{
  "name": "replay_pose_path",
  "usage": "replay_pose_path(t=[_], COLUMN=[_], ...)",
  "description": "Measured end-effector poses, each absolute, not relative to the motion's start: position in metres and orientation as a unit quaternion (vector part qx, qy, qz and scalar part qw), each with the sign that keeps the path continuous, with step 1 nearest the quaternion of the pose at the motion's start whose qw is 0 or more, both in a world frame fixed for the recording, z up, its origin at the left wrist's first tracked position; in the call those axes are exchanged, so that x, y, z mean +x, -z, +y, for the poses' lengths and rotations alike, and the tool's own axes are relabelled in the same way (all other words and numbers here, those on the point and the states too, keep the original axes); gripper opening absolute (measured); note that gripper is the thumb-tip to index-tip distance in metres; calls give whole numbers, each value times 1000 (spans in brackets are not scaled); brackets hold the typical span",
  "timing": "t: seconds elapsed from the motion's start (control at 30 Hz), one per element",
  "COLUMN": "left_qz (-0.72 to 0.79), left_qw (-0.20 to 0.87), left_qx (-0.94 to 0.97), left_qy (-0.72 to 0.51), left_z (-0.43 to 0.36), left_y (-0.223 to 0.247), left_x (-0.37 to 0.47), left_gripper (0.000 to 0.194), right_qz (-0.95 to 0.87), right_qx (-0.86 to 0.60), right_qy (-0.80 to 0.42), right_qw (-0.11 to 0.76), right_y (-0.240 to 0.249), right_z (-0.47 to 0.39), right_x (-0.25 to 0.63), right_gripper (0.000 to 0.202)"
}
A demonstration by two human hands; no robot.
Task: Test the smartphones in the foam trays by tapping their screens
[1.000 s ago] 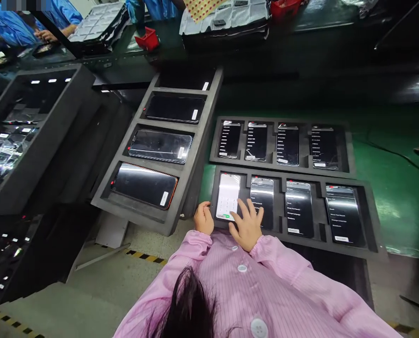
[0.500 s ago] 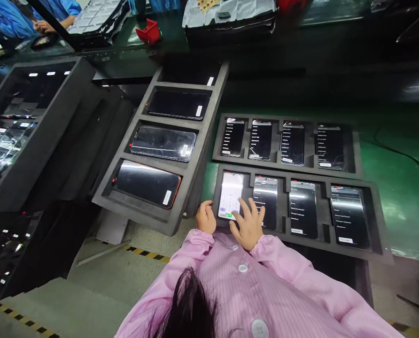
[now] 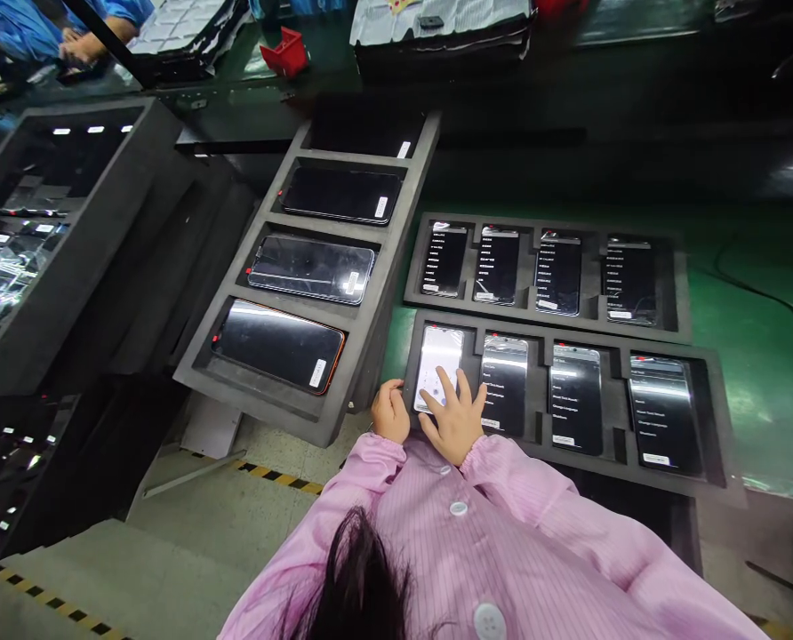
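Note:
My right hand [image 3: 458, 418] spreads its fingers over the leftmost smartphone [image 3: 436, 351] of the near foam tray [image 3: 732, 444]. That phone's screen is lit white, with the keypad partly covered by my fingers. Whether a fingertip presses the glass, I cannot tell. At the tray's left end, my left hand [image 3: 389, 412] is closed with curled fingers against the edge. To the right in the same tray lie a second phone [image 3: 505, 382], a third phone [image 3: 575, 400] and a fourth phone [image 3: 667, 418], showing dark screens with text menus.
Behind stands another foam tray [image 3: 548, 327] of phones with list screens. At left, a tilted tray [image 3: 303, 416] on a stack holds dark phones. Further left are more black trays [image 3: 103, 231]. A red bin [image 3: 285, 53] and a co-worker's hands [image 3: 84, 46] are at the back.
My right hand has shifted slightly left, its fingers now further over the white screen. My left hand stays at the tray's end. The view has moved a little.

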State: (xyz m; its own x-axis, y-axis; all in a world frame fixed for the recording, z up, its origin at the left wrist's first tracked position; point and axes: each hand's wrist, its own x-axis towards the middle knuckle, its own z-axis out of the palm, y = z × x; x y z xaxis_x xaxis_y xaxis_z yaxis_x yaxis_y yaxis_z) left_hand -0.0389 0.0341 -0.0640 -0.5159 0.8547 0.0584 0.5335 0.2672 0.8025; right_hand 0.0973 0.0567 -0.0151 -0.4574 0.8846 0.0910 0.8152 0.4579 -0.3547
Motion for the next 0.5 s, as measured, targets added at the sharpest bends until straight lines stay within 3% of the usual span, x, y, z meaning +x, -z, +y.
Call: replay_pose_path(t=[0.2,0.5], left_qz=[773,772], left_qw=[193,206], left_qx=[451,446], left_qy=[-401,-404], left_z=[33,33], left_y=[65,66], left_x=[-39,-39], left_gripper=[26,25], right_qz=[-816,-848], right_qx=[-544,-491], right_qy=[-107,-155], right_qw=[164,128], right_y=[17,17], right_z=[49,52], right_x=[119,105], right_gripper=[22,32])
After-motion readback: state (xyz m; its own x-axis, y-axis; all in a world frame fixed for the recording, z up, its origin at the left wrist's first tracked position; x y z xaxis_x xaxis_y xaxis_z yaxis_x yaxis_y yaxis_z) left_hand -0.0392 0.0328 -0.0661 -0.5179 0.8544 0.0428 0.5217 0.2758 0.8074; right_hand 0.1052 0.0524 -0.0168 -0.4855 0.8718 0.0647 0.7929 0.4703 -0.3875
